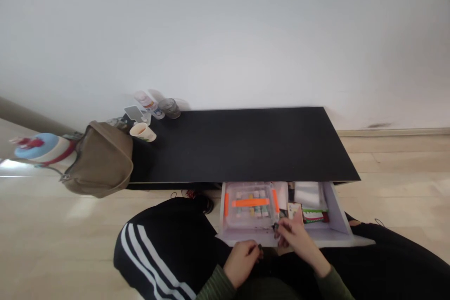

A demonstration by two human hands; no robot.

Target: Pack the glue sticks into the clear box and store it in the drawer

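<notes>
Right hand (294,235) hangs over the front of the drawer, thumb and fingers pinching a small dark bit; left hand (242,260), on the near side of the drawer front, has its thumb and fingers drawn together on what looks like another dark piece. Beyond them runs the long black table (239,145), its drawer (339,215) pulled out between the person's legs. At the table's left end slumps a brown bag (105,159). Filling the drawer's left side is a clear box (242,219) with orange clips and handle, its lid on; to the right are a clear packet (307,193) and a smaller card (293,211). Near the bag stand a paper cup (142,132) and a glass (170,108).

Smallest are the held things: the dark bit (276,227) at the right fingertips, above the drawer's front part, and the dark piece (260,247) at the left ones, just outside it. What they are cannot be told. The step in hand seems to be fine fingertip handling of these two; the next move probably calls for a light, steady pinch and close sight of both.
</notes>
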